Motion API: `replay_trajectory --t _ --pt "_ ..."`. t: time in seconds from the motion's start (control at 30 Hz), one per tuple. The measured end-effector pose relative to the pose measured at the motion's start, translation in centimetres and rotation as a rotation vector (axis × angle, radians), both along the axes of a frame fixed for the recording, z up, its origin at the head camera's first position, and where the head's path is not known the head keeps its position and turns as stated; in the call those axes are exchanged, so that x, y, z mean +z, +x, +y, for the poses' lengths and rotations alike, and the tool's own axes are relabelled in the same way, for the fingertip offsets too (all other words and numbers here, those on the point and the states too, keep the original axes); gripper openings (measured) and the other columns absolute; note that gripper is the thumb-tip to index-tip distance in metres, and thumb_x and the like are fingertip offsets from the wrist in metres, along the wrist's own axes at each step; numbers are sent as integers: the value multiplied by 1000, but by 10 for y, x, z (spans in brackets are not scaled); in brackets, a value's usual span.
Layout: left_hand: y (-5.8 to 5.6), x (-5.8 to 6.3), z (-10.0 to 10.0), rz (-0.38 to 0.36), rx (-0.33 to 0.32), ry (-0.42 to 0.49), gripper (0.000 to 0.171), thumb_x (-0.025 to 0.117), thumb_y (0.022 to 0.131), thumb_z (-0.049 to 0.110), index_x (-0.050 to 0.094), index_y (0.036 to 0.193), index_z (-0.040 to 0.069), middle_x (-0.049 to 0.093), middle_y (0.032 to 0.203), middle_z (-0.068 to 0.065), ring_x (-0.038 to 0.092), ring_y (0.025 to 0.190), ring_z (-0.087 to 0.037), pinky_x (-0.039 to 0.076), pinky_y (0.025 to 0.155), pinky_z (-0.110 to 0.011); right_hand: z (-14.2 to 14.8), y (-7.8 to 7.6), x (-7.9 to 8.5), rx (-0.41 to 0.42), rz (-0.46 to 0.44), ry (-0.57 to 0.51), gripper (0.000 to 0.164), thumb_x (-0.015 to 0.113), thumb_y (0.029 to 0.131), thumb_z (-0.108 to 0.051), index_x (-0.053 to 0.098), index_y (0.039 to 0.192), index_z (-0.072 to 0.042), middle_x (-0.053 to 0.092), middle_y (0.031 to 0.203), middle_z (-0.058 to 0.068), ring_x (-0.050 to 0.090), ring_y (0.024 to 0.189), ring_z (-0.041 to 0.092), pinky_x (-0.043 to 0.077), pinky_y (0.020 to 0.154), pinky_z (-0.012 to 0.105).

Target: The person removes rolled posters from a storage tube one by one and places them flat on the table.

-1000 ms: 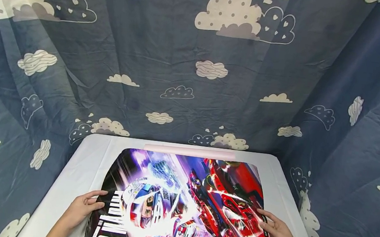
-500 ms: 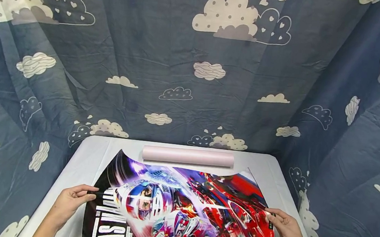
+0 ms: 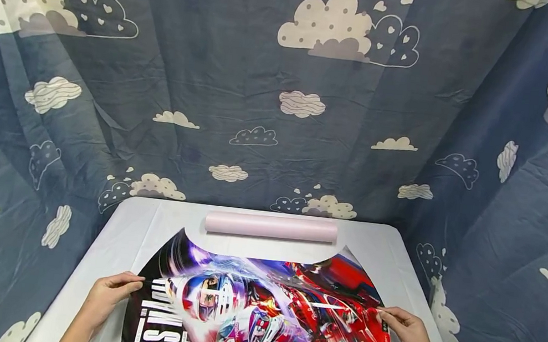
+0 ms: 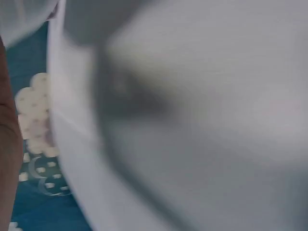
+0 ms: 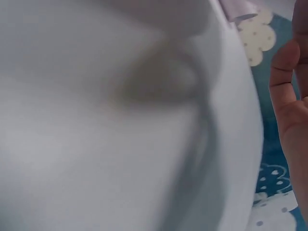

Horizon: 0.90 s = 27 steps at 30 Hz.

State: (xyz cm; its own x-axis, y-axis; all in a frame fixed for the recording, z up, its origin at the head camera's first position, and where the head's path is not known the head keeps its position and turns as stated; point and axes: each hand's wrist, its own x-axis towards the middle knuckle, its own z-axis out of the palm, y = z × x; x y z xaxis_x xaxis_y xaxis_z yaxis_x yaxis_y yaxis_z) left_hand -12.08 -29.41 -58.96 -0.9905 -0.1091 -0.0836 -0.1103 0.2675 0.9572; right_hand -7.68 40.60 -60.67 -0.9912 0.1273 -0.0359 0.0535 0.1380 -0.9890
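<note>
A glossy poster (image 3: 258,325) with a helmeted racing driver and red cars spans the space between both hands. Its far edge dips in the middle, and the two far corners point up. At the poster's left edge my left hand (image 3: 105,298) pinches it between thumb and fingers. My right hand (image 3: 407,333) pinches the opposite edge at about the same height. The near part of the poster runs out of the head view. In the right wrist view, part of the right hand (image 5: 288,91) shows at the side; blurred pale surfaces fill most of both wrist views.
A pale pink roll (image 3: 270,227) lies crosswise near the back of the white-covered table (image 3: 372,237), beyond the poster's far edge. Dark blue cloth (image 3: 224,71) printed with clouds hangs behind and at both sides.
The poster's far edge has come down toward me and now sags in the middle, uncovering the pink roll. Both hands still pinch its sides and have shifted only slightly.
</note>
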Motion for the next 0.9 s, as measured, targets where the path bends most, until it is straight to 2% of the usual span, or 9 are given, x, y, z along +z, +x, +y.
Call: replay_trajectory --t 0.07,0.17,0.23,0.3,0.4,0.53,0.67,0.8,0.9 --pt "1 -14 0 -82 29 1 29 81 95 18 79 117 -2 77 94 21 64 87 3 54 75 -18 -2 0 -3 -16 -93 92 22 68 103 -10 77 112 8 79 94 -19 69 91 -5 55 81 14" --pt "5 -33 -2 -177 47 -10 37 82 94 22 78 123 1 77 91 16 61 80 0 52 70 -20 -6 0 -10 -34 -203 176 25 74 100 -14 78 114 7 78 95 -18 65 90 -4 54 79 18" --pt "9 -40 -3 -214 52 -15 42 84 92 23 76 127 1 75 87 12 58 71 -3 51 64 -22 -8 0 -14 -32 -271 201 28 76 98 -19 79 115 4 79 96 -15 63 88 -1 52 77 21" --pt "11 -45 -4 -217 37 -20 46 85 90 20 74 129 -1 72 84 7 51 60 -5 47 56 -23 -10 1 -17 -34 -323 208 29 78 97 -21 80 115 1 81 100 -9 64 88 0 54 77 22" --pt "11 -46 -2 -195 3 -66 47 86 89 17 72 130 -2 75 84 3 51 59 -5 45 56 -24 -9 3 -19 -29 -375 246 34 79 97 -26 79 120 -1 82 112 1 66 95 -2 56 81 20" --pt "7 -43 2 -182 -30 -197 45 87 87 21 74 125 0 80 86 2 56 67 -4 43 63 -22 -6 -1 -19 -11 -351 377 39 80 95 -31 79 122 -2 81 120 10 69 105 4 57 84 20" --pt "4 -40 4 -172 -58 -329 35 86 88 23 78 117 6 80 85 4 58 68 -4 44 67 -23 -7 -7 -19 2 -331 446 42 81 94 -33 78 124 -4 82 112 9 73 101 11 57 82 25" --pt "3 -36 2 -131 -80 -465 26 85 89 26 80 110 13 80 84 8 66 75 0 51 80 -24 -12 -9 -23 4 -334 456 43 83 93 -34 78 123 -4 82 99 4 73 90 11 58 81 29" --pt "2 -34 1 -120 -96 -521 24 85 88 27 80 109 16 77 81 9 64 73 -1 53 81 -29 -14 -8 -25 3 -327 475 41 83 93 -32 78 122 -5 79 94 2 70 84 11 56 78 29"
